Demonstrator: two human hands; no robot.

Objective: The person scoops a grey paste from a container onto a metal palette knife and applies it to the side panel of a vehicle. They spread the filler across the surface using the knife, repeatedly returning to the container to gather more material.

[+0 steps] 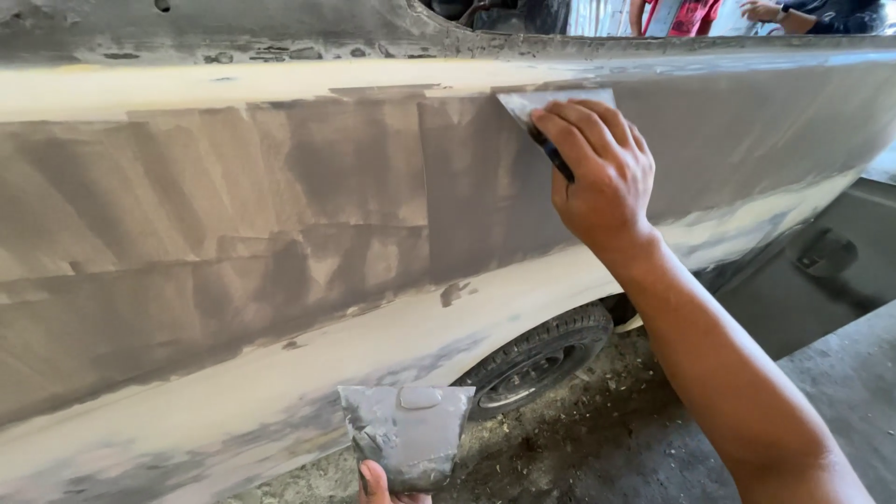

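Observation:
My right hand (602,168) grips a flat metal spreader blade (546,103) and presses it against the side panel of a car body (280,205), near the upper ridge. Wet grey filler covers the panel in broad overlapping strokes to the left of the blade. At the bottom edge, my left hand (378,483) shows only a thumb and fingertips. It holds up a second flat blade (408,434) smeared with grey filler, in front of the lower part of the panel.
A tyre (537,359) sits in the wheel arch below the panel, over a dusty, gritty floor (597,439). Another person's arms (784,13) and a red garment show beyond the car at the top right. A concrete slab (840,373) lies at right.

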